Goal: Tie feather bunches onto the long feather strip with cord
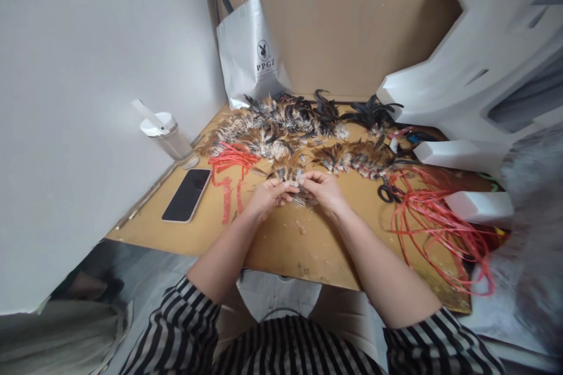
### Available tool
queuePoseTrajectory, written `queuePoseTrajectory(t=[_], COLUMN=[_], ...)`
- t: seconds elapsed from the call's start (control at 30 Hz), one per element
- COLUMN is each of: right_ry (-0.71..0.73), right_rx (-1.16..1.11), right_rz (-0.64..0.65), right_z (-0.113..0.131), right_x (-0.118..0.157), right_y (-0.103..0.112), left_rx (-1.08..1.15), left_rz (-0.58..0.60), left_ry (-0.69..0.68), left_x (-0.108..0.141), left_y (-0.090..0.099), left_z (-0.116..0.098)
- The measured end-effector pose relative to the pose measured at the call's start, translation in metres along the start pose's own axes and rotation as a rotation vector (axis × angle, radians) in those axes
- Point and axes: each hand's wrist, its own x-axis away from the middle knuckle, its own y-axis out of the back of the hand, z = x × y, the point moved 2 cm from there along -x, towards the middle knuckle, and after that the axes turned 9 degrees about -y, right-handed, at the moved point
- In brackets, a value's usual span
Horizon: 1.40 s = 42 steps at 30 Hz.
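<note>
A small bunch of brown feathers (289, 167) stands up between my hands near the middle of the table. My left hand (272, 196) is closed around the quill end of the bunch from the left. From the right, the thumb and fingers of my right hand (322, 188) pinch at the same pale base. Loose feather bits (300, 225) lie on the table below. Beyond my hands spreads a long heap of brown and black feathers (281, 123). Another row of feather bunches (356, 158) lies to the right of it.
Red plastic strips (233, 158) and a phone (187, 194) lie at the left, near a lidded cup (165, 135). Black-handled scissors (389, 191) and a tangle of red strips (440, 228) are at the right. A silver bag (250, 53) stands behind, beside white foam pieces (479, 206).
</note>
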Motion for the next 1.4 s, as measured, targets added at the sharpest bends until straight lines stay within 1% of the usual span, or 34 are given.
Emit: queuePoseTrajectory(t=[0.07, 0.23, 0.4, 0.67, 0.8, 0.93, 1.07, 1.2, 1.3, 1.4], right_ry=[0.034, 0.116, 0.209, 0.266, 0.236, 0.198, 0.181, 0.142, 0.094, 0.064], right_rx=[0.006, 0.042, 0.129, 0.116, 0.070, 0.036, 0.038, -0.040, -0.111, -0.127], right_rz=[-0.007, -0.007, -0.066, -0.078, -0.016, -0.019, -0.025, -0.021, 0.011, 0.060], right_z=[-0.002, -0.010, -0.014, -0.017, -0.017, -0.019, -0.023, -0.022, -0.017, -0.012], right_x=[0.000, -0.004, -0.006, -0.004, -0.003, -0.005, -0.009, -0.008, -0.004, -0.002], right_y=[-0.002, -0.005, -0.005, -0.009, -0.011, -0.012, -0.011, -0.011, -0.013, -0.015], left_rx=[0.024, 0.064, 0.059, 0.074, 0.015, -0.128, -0.191, -0.160, -0.122, -0.128], left_rz=[0.019, 0.026, 0.044, 0.037, 0.000, -0.031, 0.003, 0.050, 0.078, 0.093], left_ry=[0.016, 0.029, 0.027, -0.011, -0.044, -0.112, -0.131, -0.105, -0.070, -0.059], left_x=[0.000, -0.001, -0.002, -0.003, -0.005, -0.009, -0.010, -0.008, -0.006, -0.004], left_y=[-0.001, -0.001, 0.000, 0.000, 0.002, 0.006, 0.007, 0.006, 0.005, 0.006], left_z=[0.002, 0.004, 0.006, 0.009, 0.010, 0.012, 0.013, 0.012, 0.011, 0.008])
